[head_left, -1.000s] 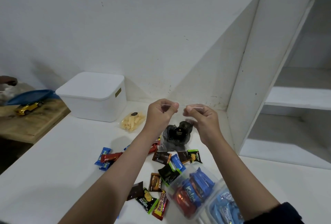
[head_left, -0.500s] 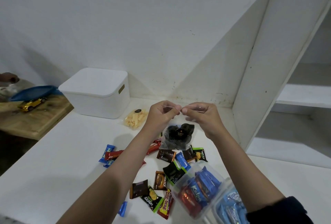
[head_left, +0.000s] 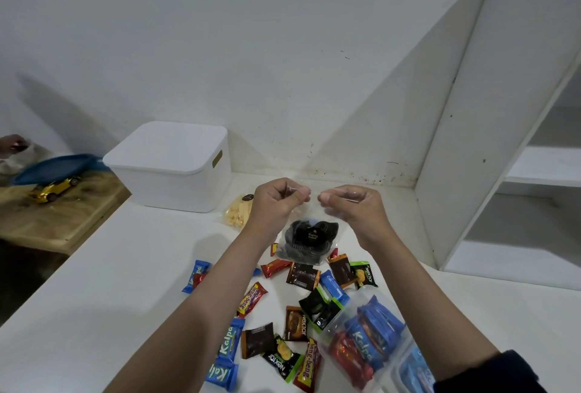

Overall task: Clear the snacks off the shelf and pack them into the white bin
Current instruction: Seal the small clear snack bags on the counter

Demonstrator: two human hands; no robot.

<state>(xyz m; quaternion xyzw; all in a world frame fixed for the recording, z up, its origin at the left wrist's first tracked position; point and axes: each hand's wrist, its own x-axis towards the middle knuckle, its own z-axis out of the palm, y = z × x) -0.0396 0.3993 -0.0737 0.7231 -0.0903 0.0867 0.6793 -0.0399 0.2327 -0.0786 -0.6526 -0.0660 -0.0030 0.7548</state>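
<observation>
Two hands, left hand (head_left: 276, 200) and right hand (head_left: 352, 204), pinch the clear bag (head_left: 309, 240) top.

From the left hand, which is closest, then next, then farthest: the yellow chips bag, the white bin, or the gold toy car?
Measured from the left hand in the head view:
1. Yellow chips bag, just to its left on the counter.
2. White bin, farther back left, lid on.
3. Gold toy car, far left on the wooden table.

Scuffed white wall (head_left: 220, 46), white counter (head_left: 110, 282), perhaps a wooden table (head_left: 63, 222) at left.
</observation>
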